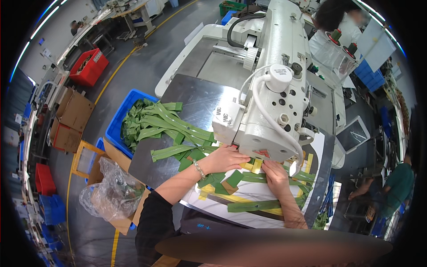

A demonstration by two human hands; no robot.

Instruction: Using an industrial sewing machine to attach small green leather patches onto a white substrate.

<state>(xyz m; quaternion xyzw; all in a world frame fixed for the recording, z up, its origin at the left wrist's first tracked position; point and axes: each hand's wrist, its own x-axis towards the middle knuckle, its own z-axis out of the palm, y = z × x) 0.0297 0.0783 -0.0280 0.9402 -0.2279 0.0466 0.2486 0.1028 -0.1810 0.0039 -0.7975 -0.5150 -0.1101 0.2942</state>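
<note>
Under the head of a white industrial sewing machine (272, 107), my hands work on either side of a small yellow frame piece (256, 166). My left hand (224, 159) lies flat from the left, fingers stretched toward that piece, over green fabric. From the right, my right hand (276, 177) has its fingers together on a green strap (254, 178) that runs beneath it; the fingertips are partly hidden. Green and brown patches (233, 179) lie just in front of my left hand. Another green strap (253, 206) crosses the pale yellow-taped plate nearer me.
Left of the metal table (187, 95), a blue bin (116, 120) overflows with green straps (171, 118) onto the tabletop. A cardboard box with clear plastic (115, 187) stands below it. A tablet-like screen (352, 135) is at right. Other people are at far right.
</note>
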